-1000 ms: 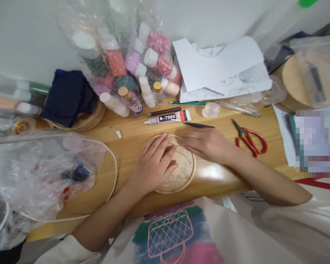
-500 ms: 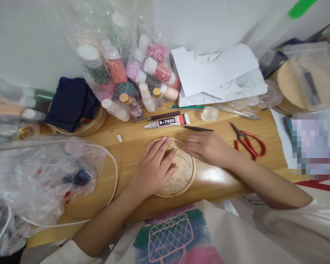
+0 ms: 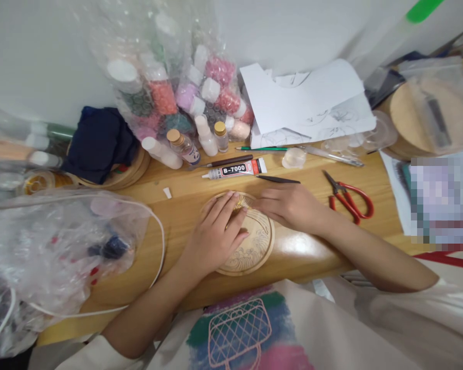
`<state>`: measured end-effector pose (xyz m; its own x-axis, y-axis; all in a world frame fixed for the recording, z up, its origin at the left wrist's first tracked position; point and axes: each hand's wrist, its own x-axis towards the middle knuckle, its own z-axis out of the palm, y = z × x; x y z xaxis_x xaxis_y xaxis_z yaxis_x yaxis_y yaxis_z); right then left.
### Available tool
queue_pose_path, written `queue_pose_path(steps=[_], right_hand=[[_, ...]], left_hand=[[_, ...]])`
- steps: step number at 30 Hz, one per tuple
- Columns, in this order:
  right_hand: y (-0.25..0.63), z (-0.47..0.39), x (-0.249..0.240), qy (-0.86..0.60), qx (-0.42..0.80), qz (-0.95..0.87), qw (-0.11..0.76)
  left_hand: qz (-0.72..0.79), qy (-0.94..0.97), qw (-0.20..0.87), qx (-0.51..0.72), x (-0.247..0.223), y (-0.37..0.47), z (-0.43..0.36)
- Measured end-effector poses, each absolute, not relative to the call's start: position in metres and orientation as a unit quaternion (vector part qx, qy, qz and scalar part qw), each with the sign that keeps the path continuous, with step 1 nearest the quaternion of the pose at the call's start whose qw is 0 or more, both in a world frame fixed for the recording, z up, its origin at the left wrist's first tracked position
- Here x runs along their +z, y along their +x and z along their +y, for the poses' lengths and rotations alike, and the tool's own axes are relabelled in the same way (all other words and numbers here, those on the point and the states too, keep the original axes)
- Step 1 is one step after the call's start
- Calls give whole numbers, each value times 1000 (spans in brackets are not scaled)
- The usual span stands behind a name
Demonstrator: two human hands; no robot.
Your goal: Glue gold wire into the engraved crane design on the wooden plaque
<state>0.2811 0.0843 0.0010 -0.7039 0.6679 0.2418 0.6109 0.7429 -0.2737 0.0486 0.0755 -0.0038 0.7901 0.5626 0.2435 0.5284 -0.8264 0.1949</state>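
A round wooden disc with fine line drawings lies on the table near its front edge. Across its left part rests my left hand, palm down with the fingers spread. Gold-coloured wire or trim shows on the disc near its top, between my hands. My right hand is at the disc's upper right edge, its fingers pinched together near the gold line; what they hold is too small to make out. Just behind are a B-7000 glue tube and black tweezers.
Red-handled pliers lie to the right. Bagged bead bottles, small bottles and papers stand along the back. At left are a plastic bag, a white cable and dark cloth. A white cap lies behind my left hand.
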Motion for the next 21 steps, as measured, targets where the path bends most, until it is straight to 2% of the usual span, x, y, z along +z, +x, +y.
queue_pose_path(steps=[14, 21], right_hand=[[282, 83, 1, -360, 89, -917, 143], [293, 89, -3, -395, 209, -867, 222]], left_hand=[[291, 942, 91, 142, -3, 47, 78], [296, 923, 179, 170, -3, 37, 83]])
